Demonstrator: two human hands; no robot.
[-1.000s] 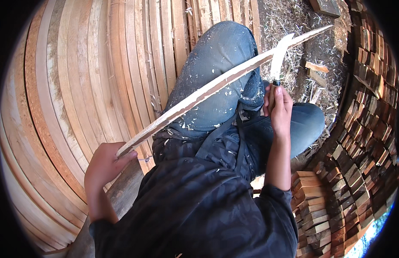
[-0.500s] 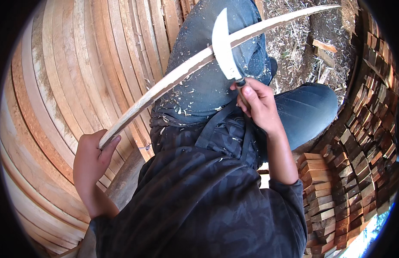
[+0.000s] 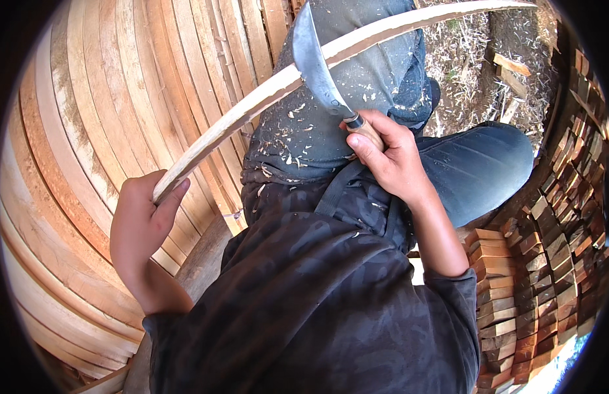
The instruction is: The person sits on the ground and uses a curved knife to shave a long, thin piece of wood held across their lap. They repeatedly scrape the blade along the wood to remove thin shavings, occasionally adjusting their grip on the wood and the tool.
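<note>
A long, pale strip of wood (image 3: 245, 108) runs from lower left to upper right across my thigh, looking curved in this wide view. My left hand (image 3: 145, 220) is closed round its near end, thumb along the strip. In my right hand (image 3: 390, 154) is a knife (image 3: 319, 73), gripped by its short wooden handle. The broad, curved blade crosses over the strip, its tip pointing up and left. Whether the edge touches the wood I cannot tell.
Long sawn boards (image 3: 114, 98) lie side by side on the left. Stacked wood pieces (image 3: 547, 276) stand at the right. Shavings (image 3: 455, 59) litter the ground at upper right, near some wood scraps (image 3: 512, 65). My jeans (image 3: 304, 131) carry shavings too.
The knife has shifted left along the strip, its blade turned and now darker. The strip's near end has risen slightly. My left hand keeps its hold, and the whole view has shifted a little.
</note>
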